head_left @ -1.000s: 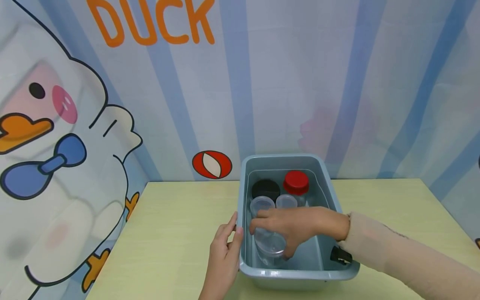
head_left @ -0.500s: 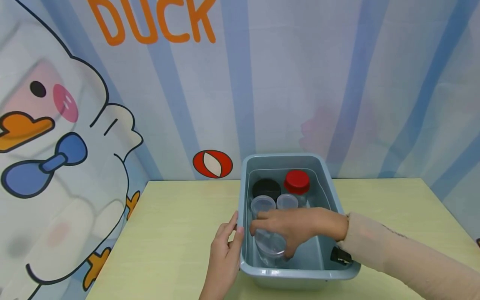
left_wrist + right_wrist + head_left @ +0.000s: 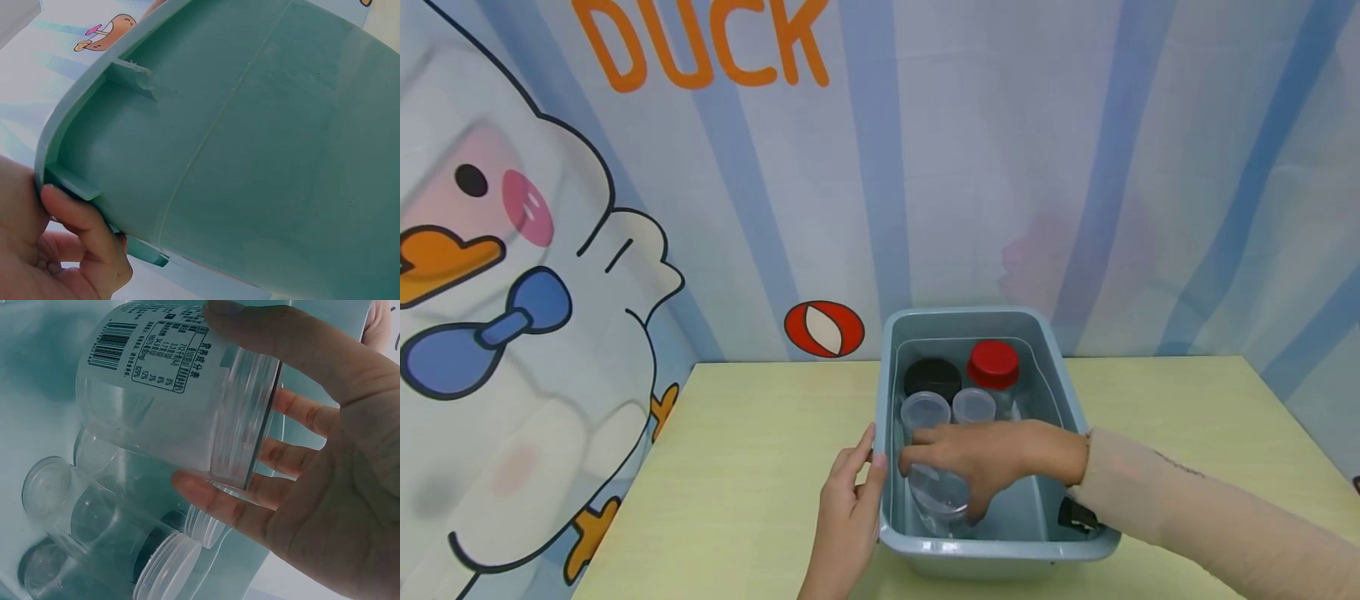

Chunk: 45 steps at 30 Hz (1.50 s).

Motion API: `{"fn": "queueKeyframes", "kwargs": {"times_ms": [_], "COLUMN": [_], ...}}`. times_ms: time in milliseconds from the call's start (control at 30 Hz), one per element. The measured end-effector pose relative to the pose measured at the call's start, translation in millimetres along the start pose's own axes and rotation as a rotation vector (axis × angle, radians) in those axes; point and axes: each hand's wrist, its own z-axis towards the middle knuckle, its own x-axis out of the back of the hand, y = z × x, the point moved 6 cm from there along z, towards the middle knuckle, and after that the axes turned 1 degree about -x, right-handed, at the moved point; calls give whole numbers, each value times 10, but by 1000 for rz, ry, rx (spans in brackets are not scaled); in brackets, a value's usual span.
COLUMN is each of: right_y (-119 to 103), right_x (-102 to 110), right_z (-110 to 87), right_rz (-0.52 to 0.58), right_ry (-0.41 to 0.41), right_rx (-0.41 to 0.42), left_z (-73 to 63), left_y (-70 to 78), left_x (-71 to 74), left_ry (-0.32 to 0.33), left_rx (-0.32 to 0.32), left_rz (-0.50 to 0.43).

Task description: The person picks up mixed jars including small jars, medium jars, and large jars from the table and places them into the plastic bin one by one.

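Note:
In the head view a blue-grey plastic bin (image 3: 1000, 550) stands on the table. My left hand (image 3: 846, 508) grips its left rim; in the left wrist view, the fingers (image 3: 87, 234) curl against the outer side of the bin wall (image 3: 250, 137). Inside the bin, my right hand (image 3: 992, 454) holds a clear plastic jar (image 3: 936, 492) near the front left. The right wrist view shows thumb and fingers spread round the upper end of this jar (image 3: 156, 419), which carries a printed white label (image 3: 169, 347). The hand partly covers the jar from above.
Behind the held jar stand two narrower jars with translucent lids (image 3: 925, 410), a black-lidded jar (image 3: 931, 377) and a red-lidded jar (image 3: 994, 362). Pale yellow table (image 3: 760, 467) extends on both sides. A printed cloth backdrop (image 3: 970, 167) hangs behind.
My right wrist has dropped slightly and shifted a little left, still holding the jar. The left hand and the bin stay where they were.

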Motion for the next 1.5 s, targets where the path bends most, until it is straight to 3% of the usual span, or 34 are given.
{"fn": "queueKeyframes", "kwargs": {"times_ms": [833,1500], "right_y": [6,18], "right_x": [-106,-151], "right_z": [45,70], "right_rz": [-49,-95], "right_ry": [3,-19], "right_rx": [-1,-53], "left_z": [-17,-1], "left_y": [-9,-2], "left_x": [-2,-3], "left_ry": [0,-9], "left_rx": [-9,32], "left_rz": [-16,-23]}}
